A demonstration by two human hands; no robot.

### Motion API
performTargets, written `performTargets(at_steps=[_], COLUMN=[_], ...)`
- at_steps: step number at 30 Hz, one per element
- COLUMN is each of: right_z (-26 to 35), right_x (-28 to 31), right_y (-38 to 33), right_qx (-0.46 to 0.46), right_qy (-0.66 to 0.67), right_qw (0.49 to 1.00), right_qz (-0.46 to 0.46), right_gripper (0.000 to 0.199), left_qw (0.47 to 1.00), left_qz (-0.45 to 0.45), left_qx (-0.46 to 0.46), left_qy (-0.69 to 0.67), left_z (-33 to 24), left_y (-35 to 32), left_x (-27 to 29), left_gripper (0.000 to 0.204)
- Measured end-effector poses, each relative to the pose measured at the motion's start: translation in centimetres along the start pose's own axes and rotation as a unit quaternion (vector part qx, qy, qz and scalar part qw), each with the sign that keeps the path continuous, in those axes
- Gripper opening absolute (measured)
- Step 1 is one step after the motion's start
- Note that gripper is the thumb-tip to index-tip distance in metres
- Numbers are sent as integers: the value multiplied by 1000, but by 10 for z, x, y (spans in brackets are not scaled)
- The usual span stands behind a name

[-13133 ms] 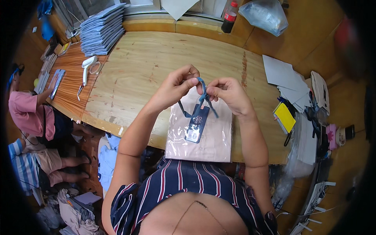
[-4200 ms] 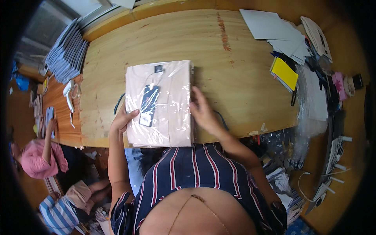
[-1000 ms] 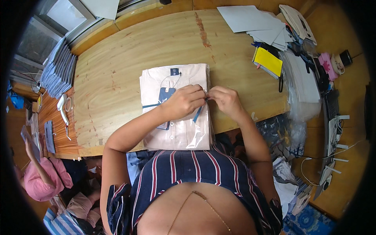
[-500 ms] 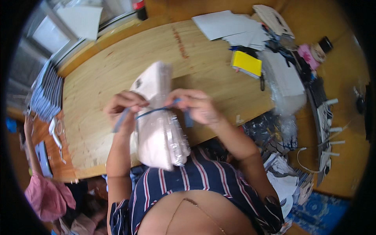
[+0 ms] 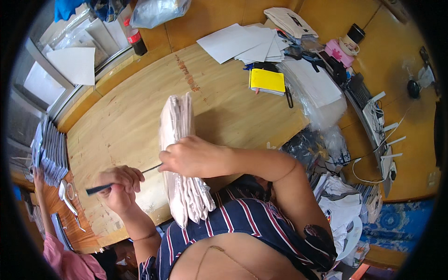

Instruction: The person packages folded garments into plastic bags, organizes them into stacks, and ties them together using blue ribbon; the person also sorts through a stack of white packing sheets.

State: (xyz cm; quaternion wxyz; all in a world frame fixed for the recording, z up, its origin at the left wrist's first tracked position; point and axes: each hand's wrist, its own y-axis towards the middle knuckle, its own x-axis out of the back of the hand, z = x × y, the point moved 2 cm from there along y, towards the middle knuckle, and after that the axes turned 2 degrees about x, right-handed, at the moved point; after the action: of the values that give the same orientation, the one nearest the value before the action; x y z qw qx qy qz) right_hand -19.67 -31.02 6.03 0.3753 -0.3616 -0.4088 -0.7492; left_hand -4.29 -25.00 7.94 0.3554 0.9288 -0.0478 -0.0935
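Note:
A bundle of folded pale garments in clear plastic bags stands on its edge at the near side of the table, leaning toward my body. A thin dark strip runs taut from its left side to my left hand. That hand is closed around the strip, whose loose end sticks out past the fist. My right hand lies across the middle of the bundle, fingers closed where the strip meets it. It hides the crossing of the strip.
The wooden table carries a yellow notebook and white sheets farther back. At the left stand a stack of bagged blue-grey items and a white-handled tool. Another person's pink sleeve shows lower left.
My left hand has pulled the strip out leftward and down. My right hand has moved left onto the bundle. The view has shifted, and the bundle now stands more upright.

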Motion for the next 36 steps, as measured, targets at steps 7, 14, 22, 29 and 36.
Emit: performTargets(at_steps=[7,14,22,29,36], right_z=[-27,-14,-13,-26,-19], right_x=[-11,-15,-16,-13,-24], right_y=[34,44,45,25,10], right_qx=[39,69,48,-6,-75], right_qy=[-51,-64,23,552,633], right_qw=[994,993,997,814,739], right_qz=[-84,-70,-49,-182,-218], right_gripper=[25,20,19,16,19], left_qw=[750,925,942,970,963], left_qz=[-340,-273,-294,-240,-251], left_qx=[-49,234,157,41,62], left_qy=[564,126,-25,11,81], left_z=[29,65,76,76,60], left_y=[8,-43,-35,-18,-20], left_x=[51,12,25,27,24], left_gripper=[14,23,15,23,18])
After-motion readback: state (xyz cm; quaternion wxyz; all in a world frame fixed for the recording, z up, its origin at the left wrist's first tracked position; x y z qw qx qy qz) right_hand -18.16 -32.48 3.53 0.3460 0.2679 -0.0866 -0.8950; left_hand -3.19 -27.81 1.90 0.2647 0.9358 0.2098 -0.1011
